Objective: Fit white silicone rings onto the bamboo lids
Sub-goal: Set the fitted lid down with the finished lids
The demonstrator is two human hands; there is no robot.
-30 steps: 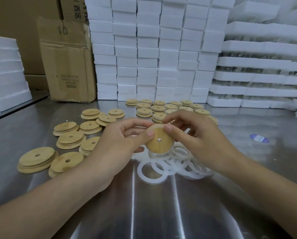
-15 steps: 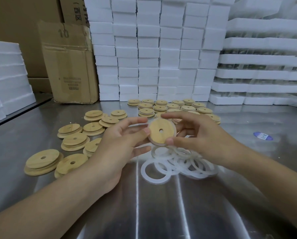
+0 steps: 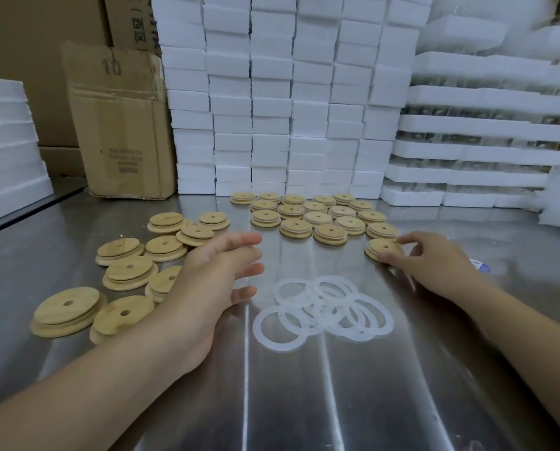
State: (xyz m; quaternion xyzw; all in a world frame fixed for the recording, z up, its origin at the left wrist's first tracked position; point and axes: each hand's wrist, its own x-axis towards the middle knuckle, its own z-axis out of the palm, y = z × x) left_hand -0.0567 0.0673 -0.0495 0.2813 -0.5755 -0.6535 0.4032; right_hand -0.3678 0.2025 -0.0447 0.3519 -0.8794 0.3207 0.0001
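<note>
My right hand (image 3: 434, 265) rests its thumb and fingers on a bamboo lid (image 3: 383, 249) that lies flat on the steel table at the right end of the far group of ringed lids (image 3: 314, 213). My left hand (image 3: 220, 271) hovers empty with fingers spread, just right of the loose pile of bare bamboo lids (image 3: 128, 271). Several white silicone rings (image 3: 324, 307) lie overlapping in a heap between my two hands.
The steel table (image 3: 288, 385) stretches toward me. Stacked white foam blocks (image 3: 281, 102) wall off the back, with foam trays (image 3: 480, 131) at the right and more foam (image 3: 8, 141) at the left. A cardboard box (image 3: 122, 125) stands back left. A small blue label (image 3: 480, 265) lies right.
Both hands held the lid up over the rings before. Now my right hand has carried it right and down onto the table beside the far group, and my left hand has let go.
</note>
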